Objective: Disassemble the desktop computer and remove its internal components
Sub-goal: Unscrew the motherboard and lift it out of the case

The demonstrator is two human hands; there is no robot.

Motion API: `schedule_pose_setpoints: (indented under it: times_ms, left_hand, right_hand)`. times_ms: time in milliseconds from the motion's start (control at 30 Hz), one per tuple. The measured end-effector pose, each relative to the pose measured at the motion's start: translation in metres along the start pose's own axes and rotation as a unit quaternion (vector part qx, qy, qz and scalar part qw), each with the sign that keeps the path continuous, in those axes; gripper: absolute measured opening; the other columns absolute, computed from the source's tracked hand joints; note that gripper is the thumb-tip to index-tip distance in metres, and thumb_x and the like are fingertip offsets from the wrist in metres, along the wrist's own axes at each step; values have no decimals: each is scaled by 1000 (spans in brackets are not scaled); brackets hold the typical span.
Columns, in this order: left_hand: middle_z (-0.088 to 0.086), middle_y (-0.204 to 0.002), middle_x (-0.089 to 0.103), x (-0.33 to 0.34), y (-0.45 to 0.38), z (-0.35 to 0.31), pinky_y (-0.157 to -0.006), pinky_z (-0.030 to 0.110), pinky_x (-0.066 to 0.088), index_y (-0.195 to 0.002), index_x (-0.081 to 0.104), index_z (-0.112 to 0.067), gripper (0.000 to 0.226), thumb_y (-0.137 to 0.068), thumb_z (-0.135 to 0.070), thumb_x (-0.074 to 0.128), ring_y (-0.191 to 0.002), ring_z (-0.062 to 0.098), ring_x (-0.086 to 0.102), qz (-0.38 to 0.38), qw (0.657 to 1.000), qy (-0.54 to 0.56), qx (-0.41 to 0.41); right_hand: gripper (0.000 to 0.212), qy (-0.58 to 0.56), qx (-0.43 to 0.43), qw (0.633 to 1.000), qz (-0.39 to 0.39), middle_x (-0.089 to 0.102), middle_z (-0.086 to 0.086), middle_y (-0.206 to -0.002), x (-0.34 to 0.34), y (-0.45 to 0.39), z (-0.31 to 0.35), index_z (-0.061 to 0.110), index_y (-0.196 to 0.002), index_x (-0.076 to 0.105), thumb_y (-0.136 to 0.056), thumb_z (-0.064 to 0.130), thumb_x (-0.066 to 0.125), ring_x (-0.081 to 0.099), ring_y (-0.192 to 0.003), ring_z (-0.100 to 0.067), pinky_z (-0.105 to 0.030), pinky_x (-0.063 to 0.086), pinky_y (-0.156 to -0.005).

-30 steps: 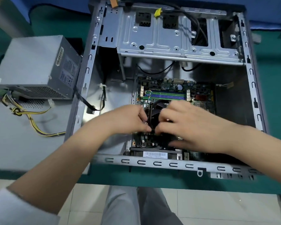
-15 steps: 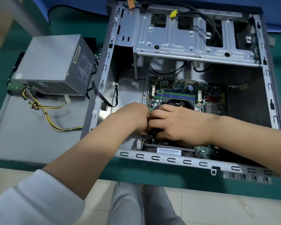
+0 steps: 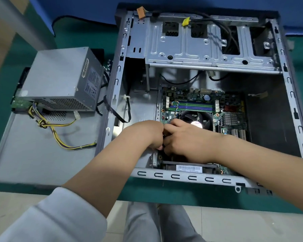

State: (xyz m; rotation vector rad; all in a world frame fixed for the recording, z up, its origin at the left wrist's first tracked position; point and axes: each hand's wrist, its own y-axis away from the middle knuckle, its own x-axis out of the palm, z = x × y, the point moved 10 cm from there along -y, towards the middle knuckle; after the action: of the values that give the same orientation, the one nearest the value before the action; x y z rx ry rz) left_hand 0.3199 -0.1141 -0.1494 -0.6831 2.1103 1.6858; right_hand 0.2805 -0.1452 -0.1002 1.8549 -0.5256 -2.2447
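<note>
Hands (image 3: pixel 162 137) shifted left off fan (image 3: pixel 196 119), fingers curled together, grasp unclear

Open computer case (image 3: pixel 206 179) on green table (image 3: pixel 87 37); left hand (image 3: pixel 145 134) and right hand (image 3: pixel 185 143) meeting beside cooler fan (image 3: pixel 198 117); power supply (image 3: pixel 59 77) at left.

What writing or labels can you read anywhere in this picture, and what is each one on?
None can be read for sure.
Power supply side labels: print too small.
White barcode sticker at the case's near edge: bars show, digits blurred.
Motherboard left-edge lettering: too blurred.
Left hand and right hand cover more of the board.
</note>
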Motion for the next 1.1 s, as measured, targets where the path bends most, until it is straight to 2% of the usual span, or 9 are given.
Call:
schedule_pose_setpoints:
  times_ms: [167, 267, 367, 567, 667, 767, 833, 967, 1100]
  left_hand:
    - [1, -62, 46, 2, -3, 4, -58, 27, 36, -64, 42, -15, 27, -86, -10, 57, -54, 15, 42, 15, 1000, -7, -20]
    - [1, -63, 47, 4, -3, 6, -61, 28, 36, -64, 44, -16, 26, -85, -10, 59, -57, 17, 44, 25, 999, -11, -27]
    - [1, -67, 49, 2, -3, 6, -64, 28, 38, -70, 48, -15, 20, -85, -13, 61, -71, 21, 49, 20, 999, 2, -27]
    - [4, -77, 52, 3, -2, 4, -67, 28, 39, -84, 51, -13, 10, -86, -12, 60, -78, 22, 50, 21, 999, 18, -21]
    - [2, -73, 53, 5, -3, 6, -65, 27, 39, -77, 52, -12, 14, -87, -14, 62, -74, 20, 51, 28, 999, 36, -24]
    - [0, -62, 50, 6, -4, 7, -51, 26, 34, -62, 48, -15, 29, -87, -17, 61, -58, 15, 47, 28, 998, 53, -29]
    - [0, -62, 51, 5, -5, 7, -50, 26, 33, -62, 48, -15, 29, -87, -16, 61, -59, 16, 48, 25, 998, 54, -32]
    - [5, -72, 54, 6, -5, 8, -63, 28, 38, -67, 46, -13, 24, -87, -9, 57, -71, 21, 51, 28, 998, 55, -28]
    - [2, -63, 48, 6, -5, 5, -52, 28, 34, -64, 43, -13, 27, -88, -9, 55, -61, 19, 46, 27, 998, 56, -25]
  right_hand:
    - [25, -14, 5, 1000, 15, 59, 11, -90, 0, -5, 0, 25, -83, 63, -83, 11, 42, 32, -104, -22, -39, 24, -94]
    - [26, -8, 4, 1000, -4, 58, 10, -87, -3, -5, 0, 24, -81, 65, -80, 8, 44, 31, -101, -21, -38, 19, -93]
    - [28, 14, 15, 1000, -10, 60, 11, -88, -3, -4, -3, 27, -86, 67, -78, 11, 46, 29, -99, -19, -37, 14, -95]
    - [27, -16, 5, 1000, -2, 59, 14, -90, 0, -6, -4, 28, -87, 69, -78, 16, 46, 28, -96, -18, -34, 23, -89]
    - [24, -14, 8, 1000, -8, 57, 13, -87, 0, -6, -5, 26, -82, 69, -76, 16, 48, 32, -97, -20, -35, 22, -95]
    - [20, -24, 34, 999, -29, 57, 11, -80, -2, -3, -9, 26, -77, 69, -75, 16, 52, 36, -95, -21, -37, 15, -100]
    - [23, -24, 40, 999, -16, 57, 12, -80, 0, -3, -10, 27, -77, 70, -74, 15, 51, 36, -96, -21, -38, 13, -101]
    - [26, 1, 24, 1000, 9, 57, 15, -83, 3, -5, -7, 27, -82, 70, -77, 18, 46, 33, -99, -19, -39, 9, -102]
    - [24, -5, 37, 999, 0, 59, 13, -80, 2, -5, -9, 26, -78, 69, -77, 18, 46, 35, -99, -20, -39, 11, -102]
